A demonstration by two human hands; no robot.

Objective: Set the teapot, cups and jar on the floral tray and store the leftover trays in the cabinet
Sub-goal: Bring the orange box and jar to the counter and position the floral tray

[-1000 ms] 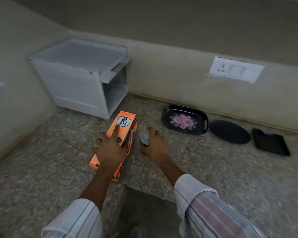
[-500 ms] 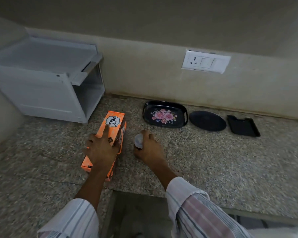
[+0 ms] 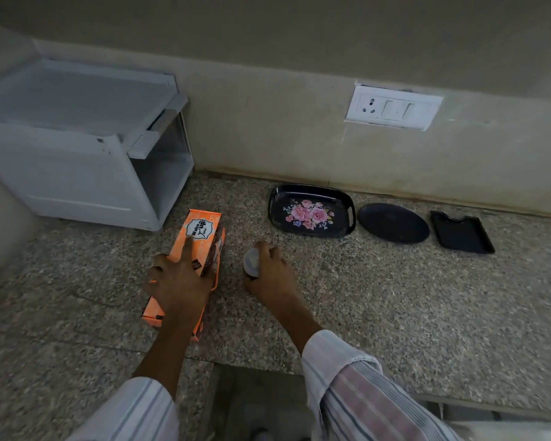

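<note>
A: Far left corner of the surface, we've got the white cabinet (image 3: pixel 86 160), open side facing right. Near its front corner lies the orange box (image 3: pixel 191 259), and our left hand (image 3: pixel 178 281) grips it from above, index finger stretched along the top, other fingers wrapped over the edges.

B: Agreed. Next right: our right hand (image 3: pixel 269 272) is curled around a small jar (image 3: pixel 252 261) with a pale lid, close to the box. Whether the jar rests on the surface or is lifted, we cannot tell.

A: Then along the back edge, by the wall: floral tray (image 3: pixel 310 211), round black tray (image 3: pixel 393 222), small rectangular black tray (image 3: pixel 462 232), in a row and just apart. Nothing on the floral tray yet. No teapot or cups in view; we guess they're in the box.

B: Handling call: the jar looks light and rigid, possibly smooth-sided, so we'd hold it round the body, not by the lid. The box, we judge, is light card and would crush if squeezed; contents may be fragile.

A: The floral tray has cut-out handles at both ends, so we'd lift it there. The two plain trays look thin and stiff; pinch at the rim.
</note>
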